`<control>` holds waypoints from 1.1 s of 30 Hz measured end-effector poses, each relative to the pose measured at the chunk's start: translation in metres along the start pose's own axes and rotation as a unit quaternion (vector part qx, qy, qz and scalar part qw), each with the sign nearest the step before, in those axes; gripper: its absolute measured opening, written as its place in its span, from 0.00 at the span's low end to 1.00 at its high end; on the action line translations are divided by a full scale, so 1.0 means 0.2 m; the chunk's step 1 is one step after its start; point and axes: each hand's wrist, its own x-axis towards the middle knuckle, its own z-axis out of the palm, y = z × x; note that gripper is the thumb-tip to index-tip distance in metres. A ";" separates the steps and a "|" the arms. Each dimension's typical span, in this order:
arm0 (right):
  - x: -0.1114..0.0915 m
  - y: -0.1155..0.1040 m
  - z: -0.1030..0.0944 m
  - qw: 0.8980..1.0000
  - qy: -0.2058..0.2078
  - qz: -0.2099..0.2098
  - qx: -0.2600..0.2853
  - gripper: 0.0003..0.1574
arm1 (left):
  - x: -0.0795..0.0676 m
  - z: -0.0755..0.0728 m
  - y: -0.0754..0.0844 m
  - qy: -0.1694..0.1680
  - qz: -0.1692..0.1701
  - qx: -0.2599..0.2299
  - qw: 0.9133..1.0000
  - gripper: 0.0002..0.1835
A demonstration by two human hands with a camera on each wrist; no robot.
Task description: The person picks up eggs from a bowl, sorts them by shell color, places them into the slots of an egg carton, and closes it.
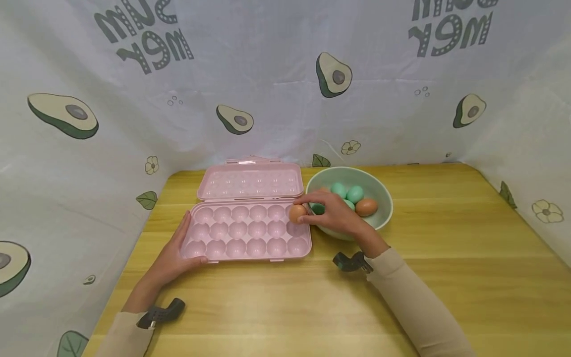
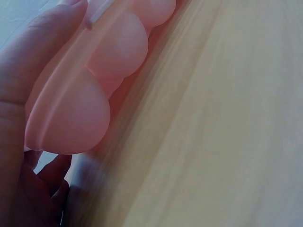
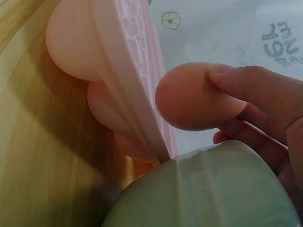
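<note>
A pink egg box [image 1: 256, 229] lies on the table with its lid [image 1: 250, 181] folded back behind it, its rows of round cups bare. My left hand [image 1: 171, 255] grips the box's left end, thumb at the front edge and fingers along the side. Between the thumb and fingers of my right hand [image 1: 332, 212] is a brown egg [image 1: 297, 213], pinched over the back right cups. In the right wrist view, that egg [image 3: 194, 97] shows above the box's rim, close by the bowl.
A pale green bowl [image 1: 384, 198] stands right beside the box, under my right hand. Inside it are several green eggs [image 1: 355, 194] and a brown egg [image 1: 367, 207], partly covered by the hand. An avocado-printed cloth [image 1: 276, 89] hangs behind the wooden table [image 1: 446, 238].
</note>
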 end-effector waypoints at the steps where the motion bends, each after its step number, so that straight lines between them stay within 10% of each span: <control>1: 0.00 0.00 0.00 1.000 -0.002 -0.006 -0.006 0.26 | 0.00 0.00 0.00 0.000 -0.001 -0.002 1.000 0.67; 33: 0.00 -0.03 0.03 0.996 -0.056 -0.021 -0.058 0.22 | -0.01 0.00 0.00 -0.004 -0.003 -0.011 1.000 0.65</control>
